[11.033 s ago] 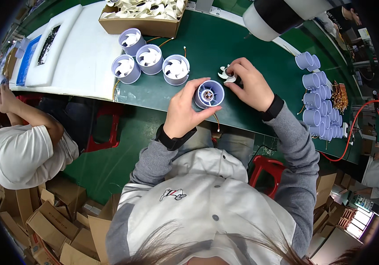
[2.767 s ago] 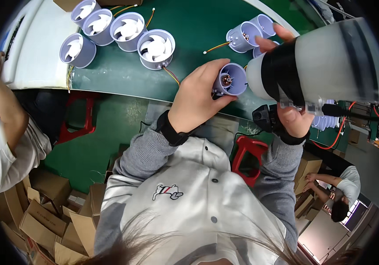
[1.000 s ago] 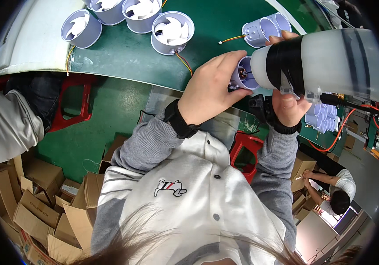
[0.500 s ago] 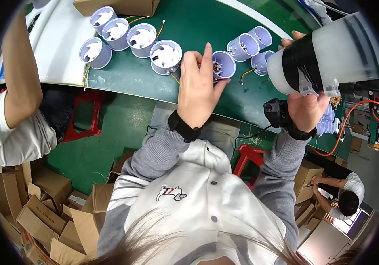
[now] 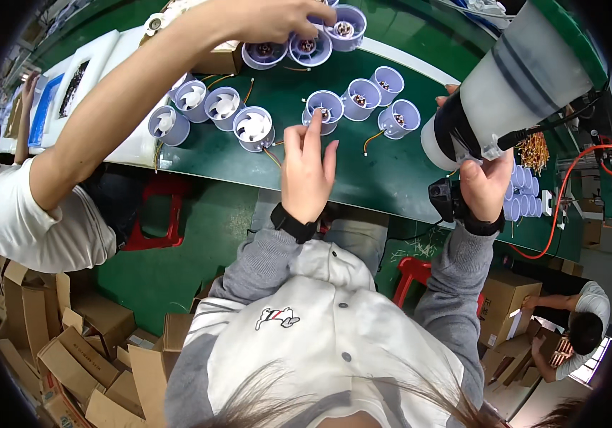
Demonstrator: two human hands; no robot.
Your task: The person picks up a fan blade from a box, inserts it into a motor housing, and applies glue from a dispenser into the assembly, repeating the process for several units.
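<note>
My left hand (image 5: 306, 173) has its fingers stretched out, the index fingertip over the open mouth of a lilac round housing (image 5: 333, 123) with a small copper-coloured motor core inside. Three more such housings, among them one (image 5: 361, 98) just right of it, stand close by. In my right hand (image 5: 485, 187) is a large translucent white canister (image 5: 527, 68), tilted, banded with black tape around its narrow end; thumb and fingers lie on opposite sides. Left of my left hand are several lilac housings fitted with white fan blades (image 5: 254, 127), thin coloured wires trailing from them.
A co-worker's arm (image 5: 134, 85) reaches across from the left, the hand over lilac housings (image 5: 311, 51) at the far side. The green table (image 5: 384, 175) spans the front. Cardboard boxes (image 5: 70, 364) crowd the lower left. Red stools (image 5: 154, 221) stand below, and an orange cable (image 5: 559, 228) hangs at right.
My left hand has gone from gripping the housing's side to a finger over its mouth. The co-worker's arm has reached in above the table, over housings now in view. The canister stays in my right hand.
</note>
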